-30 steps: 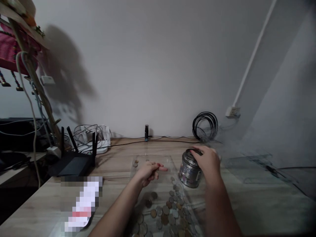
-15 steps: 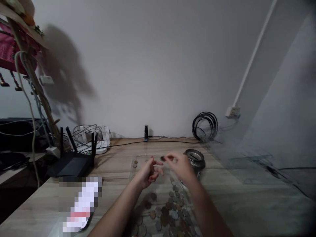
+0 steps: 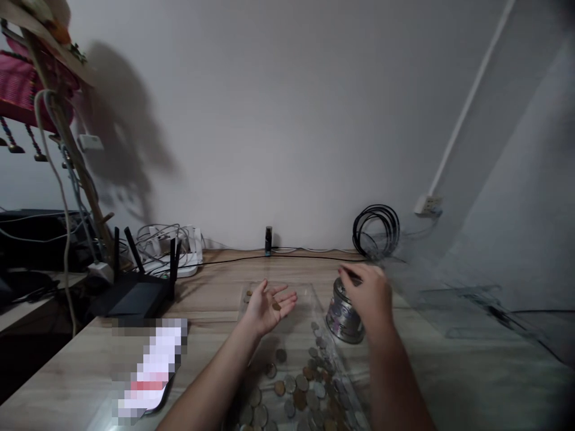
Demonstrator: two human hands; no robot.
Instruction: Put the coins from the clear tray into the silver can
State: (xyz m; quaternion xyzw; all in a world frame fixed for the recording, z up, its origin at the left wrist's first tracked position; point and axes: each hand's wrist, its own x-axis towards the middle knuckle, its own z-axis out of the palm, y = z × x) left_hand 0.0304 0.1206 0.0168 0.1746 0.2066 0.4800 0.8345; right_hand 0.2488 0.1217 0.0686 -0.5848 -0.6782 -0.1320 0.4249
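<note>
My left hand [image 3: 268, 308] is turned palm up over the clear plastic tray [image 3: 309, 296], its fingers stretched out and a small coin [image 3: 276, 306] resting on them. Above the top of a silver coin tin [image 3: 344, 320], my right hand [image 3: 371, 293] pinches a dark coin, mostly hidden by the fingers. The hand covers part of the tin's lid. Several silver and copper coins [image 3: 290, 383] lie spread in the near part of the tray, between my forearms, and a couple more sit at its far left corner.
On the left are a black router [image 3: 139, 296] and a blurred-out phone-like object [image 3: 155, 365]. White cables and a white device [image 3: 191, 257] stand behind them. A small dark bottle [image 3: 268, 240] and a coiled black cable [image 3: 376, 230] are by the wall.
My right hand has moved right, from beside my left hand to over the tin, with the coin in its pinch. My left hand has opened out, showing a coin on it.
</note>
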